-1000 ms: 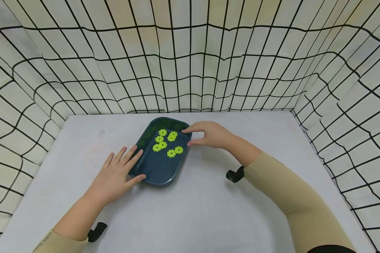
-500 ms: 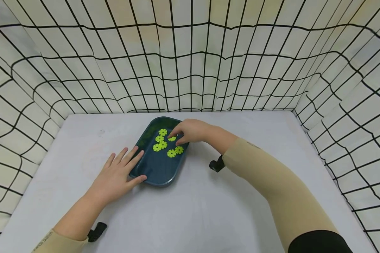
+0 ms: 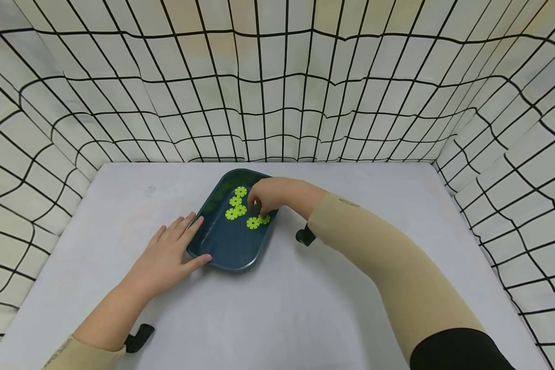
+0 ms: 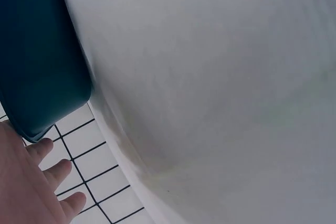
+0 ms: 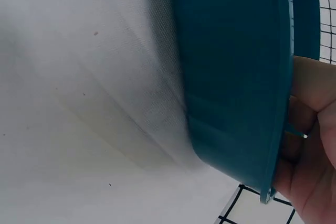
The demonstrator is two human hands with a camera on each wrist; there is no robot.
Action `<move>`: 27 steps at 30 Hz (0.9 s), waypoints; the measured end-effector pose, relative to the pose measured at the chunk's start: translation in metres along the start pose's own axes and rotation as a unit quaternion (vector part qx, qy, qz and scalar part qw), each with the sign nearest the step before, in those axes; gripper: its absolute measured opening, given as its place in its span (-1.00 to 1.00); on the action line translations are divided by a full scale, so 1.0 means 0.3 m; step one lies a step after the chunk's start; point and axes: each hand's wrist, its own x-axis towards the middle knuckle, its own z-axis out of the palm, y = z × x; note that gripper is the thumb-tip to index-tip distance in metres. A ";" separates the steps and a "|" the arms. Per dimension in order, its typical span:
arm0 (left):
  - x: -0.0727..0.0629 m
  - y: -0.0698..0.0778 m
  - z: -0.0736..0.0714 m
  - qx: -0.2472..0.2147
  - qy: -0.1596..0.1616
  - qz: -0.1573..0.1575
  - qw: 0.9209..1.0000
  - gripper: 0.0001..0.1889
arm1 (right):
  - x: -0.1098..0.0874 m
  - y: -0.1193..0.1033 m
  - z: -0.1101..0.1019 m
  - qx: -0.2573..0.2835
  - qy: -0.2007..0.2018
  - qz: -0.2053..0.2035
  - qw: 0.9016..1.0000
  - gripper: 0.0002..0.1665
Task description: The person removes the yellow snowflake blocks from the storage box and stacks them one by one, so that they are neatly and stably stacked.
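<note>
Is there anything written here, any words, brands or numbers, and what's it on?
Nothing is readable.
Left sleeve: dark marking, too small and blurred.
Right sleeve: small marking, likewise unreadable.
Blue tray and yellow-green discs: no lettering visible.

A person's left hand (image 3: 164, 257) stretches out palm down, fingers nearly straight and thumb angled apart, the left forearm (image 3: 111, 316) slanting forward and inward. The right arm (image 3: 379, 257) bends and reaches inward; the right hand (image 3: 270, 194) dips, fingers curled downward, any pinch at their tips hidden from where I stand.
</note>
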 end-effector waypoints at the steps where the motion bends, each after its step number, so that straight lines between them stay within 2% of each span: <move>1: 0.000 0.000 0.000 -0.003 -0.003 -0.002 1.000 0.04 | 0.005 -0.001 0.002 -0.004 -0.005 0.002 1.000 -0.61; 8: -0.001 0.000 0.001 -0.013 -0.013 -0.008 1.000 0.03 | 0.025 -0.011 0.011 -0.036 -0.039 0.023 0.998 -0.68; 17: 0.007 0.001 0.007 -0.023 -0.017 -0.006 1.000 0.03 | 0.041 -0.001 0.033 -0.049 -0.042 0.032 0.997 -0.77; 27: 0.011 0.000 0.005 -0.027 -0.013 -0.006 1.000 0.04 | 0.057 0.009 0.042 -0.043 -0.029 0.028 0.998 -0.78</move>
